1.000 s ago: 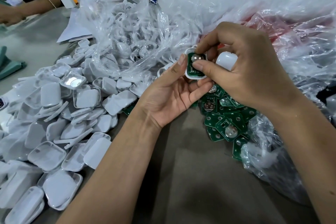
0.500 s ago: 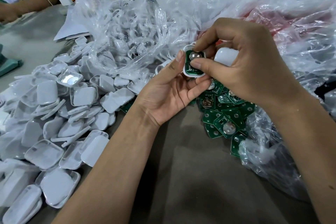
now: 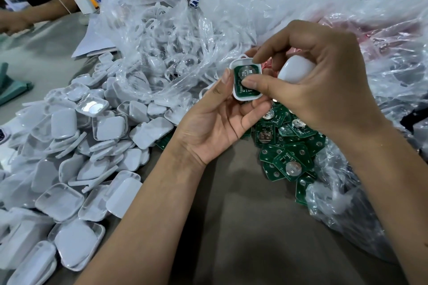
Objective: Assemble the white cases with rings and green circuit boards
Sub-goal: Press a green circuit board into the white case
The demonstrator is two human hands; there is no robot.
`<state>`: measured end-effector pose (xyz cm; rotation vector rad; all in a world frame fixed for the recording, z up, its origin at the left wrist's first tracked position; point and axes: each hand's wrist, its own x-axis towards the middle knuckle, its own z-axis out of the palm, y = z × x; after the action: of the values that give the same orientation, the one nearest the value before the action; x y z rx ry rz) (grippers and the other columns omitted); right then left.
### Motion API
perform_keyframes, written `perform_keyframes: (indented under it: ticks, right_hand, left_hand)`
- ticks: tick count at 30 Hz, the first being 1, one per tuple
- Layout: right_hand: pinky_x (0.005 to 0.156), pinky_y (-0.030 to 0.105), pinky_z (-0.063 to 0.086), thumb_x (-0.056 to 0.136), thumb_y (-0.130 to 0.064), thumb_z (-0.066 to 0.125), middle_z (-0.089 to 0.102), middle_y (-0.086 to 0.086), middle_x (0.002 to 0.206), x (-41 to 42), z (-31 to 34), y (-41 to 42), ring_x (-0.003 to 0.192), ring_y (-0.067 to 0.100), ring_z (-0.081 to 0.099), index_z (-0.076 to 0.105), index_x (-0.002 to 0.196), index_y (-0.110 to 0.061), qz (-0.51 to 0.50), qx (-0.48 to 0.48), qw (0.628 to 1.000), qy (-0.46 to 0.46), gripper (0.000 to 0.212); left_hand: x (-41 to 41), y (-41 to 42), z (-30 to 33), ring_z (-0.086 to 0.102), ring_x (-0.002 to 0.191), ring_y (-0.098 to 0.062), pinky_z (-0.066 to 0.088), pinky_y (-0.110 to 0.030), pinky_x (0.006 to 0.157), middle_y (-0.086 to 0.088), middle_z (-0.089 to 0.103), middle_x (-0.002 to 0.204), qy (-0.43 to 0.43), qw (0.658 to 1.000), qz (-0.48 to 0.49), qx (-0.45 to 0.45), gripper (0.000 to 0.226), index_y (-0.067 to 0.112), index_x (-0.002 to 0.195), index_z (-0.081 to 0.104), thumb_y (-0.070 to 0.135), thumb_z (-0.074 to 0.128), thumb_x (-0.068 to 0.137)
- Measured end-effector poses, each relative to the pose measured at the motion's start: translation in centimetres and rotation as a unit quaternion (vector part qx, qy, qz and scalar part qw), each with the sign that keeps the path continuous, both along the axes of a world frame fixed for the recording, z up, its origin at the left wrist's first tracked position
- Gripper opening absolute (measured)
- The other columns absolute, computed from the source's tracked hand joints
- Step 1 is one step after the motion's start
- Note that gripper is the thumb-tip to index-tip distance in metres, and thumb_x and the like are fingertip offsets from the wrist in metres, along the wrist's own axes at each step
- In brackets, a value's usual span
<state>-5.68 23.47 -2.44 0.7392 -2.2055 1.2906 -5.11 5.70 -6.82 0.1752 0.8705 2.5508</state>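
Scene unchanged since earlier frame: left hand [image 3: 220, 120] grip holds white square plastic case half [image 3: 246, 97]; right hand [image 3: 324, 90] grip pinches green circuit board [image 3: 245, 74] inside, white cover [image 3: 295, 71] palmed. No legible writing.

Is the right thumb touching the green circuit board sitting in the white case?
Touching. The head view shows the right hand's thumb tip pressed flat on the green circuit board inside the white case, no gap visible.

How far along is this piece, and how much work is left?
Done: a green board sits in the white case half. In hand: the left hand holds it; the right hand presses the board and palms a lid. Left: closing it, plus heaps of cases and boards.
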Motion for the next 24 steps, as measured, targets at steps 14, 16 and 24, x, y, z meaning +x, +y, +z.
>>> perform_keyframes:
  ticks: [14,16,24]
  right_hand:
    - [0.050,0.022,0.047,0.094,-0.027,0.079,0.072,0.003,0.078,0.0,0.0,-0.2,0.055,0.014,0.062,0.073,0.094,-0.010,0.006,-0.094,0.996,-0.006,0.018]
    - [0.043,0.024,0.040,0.100,-0.024,0.071,0.067,-0.003,0.071,-0.3,-0.2,0.0,0.043,0.016,0.056,0.069,0.094,-0.010,0.002,-0.161,0.986,-0.041,0.015]
    - [0.059,0.026,0.049,0.086,0.010,0.055,0.063,0.006,0.096,-1.6,-1.6,0.1,0.079,0.019,0.066,0.053,0.107,-0.016,-0.014,-0.281,0.914,-0.292,0.034]
  left_hand:
    - [-0.1,0.1,0.2,0.076,0.086,-0.033,0.064,-0.037,0.075,-0.021,0.074,0.105,-0.012,0.998,-0.014,0.063,0.060,0.003,0.122,0.065,0.016,0.088,0.068]
    - [-0.1,0.0,0.5,0.075,0.088,-0.034,0.064,-0.038,0.078,-0.022,0.072,0.111,-0.010,0.996,-0.021,0.086,0.055,0.004,0.122,0.069,0.014,0.086,0.071]
    - [-0.1,0.2,0.8,0.072,0.096,-0.042,0.064,-0.042,0.080,-0.024,0.065,0.120,-0.041,0.986,-0.014,0.158,0.079,0.005,0.136,0.056,0.002,0.089,0.065]
